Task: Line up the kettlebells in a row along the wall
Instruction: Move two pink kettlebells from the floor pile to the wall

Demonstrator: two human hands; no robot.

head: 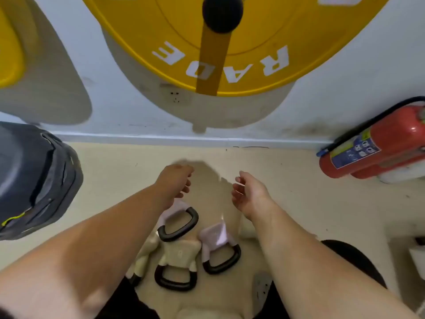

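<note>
While both hands hung empty above the floor, the head view looked steeply down at a cluster of kettlebells lying between the person's arms. The left hand (176, 181) was loosely curled with nothing in it, and the right hand (249, 192) was turned palm-inward, fingers slack, likewise holding nothing. Below them lay a pale pink kettlebell (178, 221) with a dark handle, a second pink one (217, 246) just beside it, and a cream kettlebell (178, 261) touching or nearly touching both; a fourth cream shape at the left forearm's edge was too hidden to identify. All sat tipped and bunched, well apart from the wall (230, 130), whose baseboard strip ran bare between a grey bag (34, 178) on the left and a red fire extinguisher (377, 148) on the right. A yellow weight plate (264, 54) hung on the wall above.

Judging by this, the task stood at or near its start: no kettlebell was placed. The next move probably called for closing a hand around one dark handle, lifting it clear of its neighbours, and standing it upright against the baseboard.
</note>
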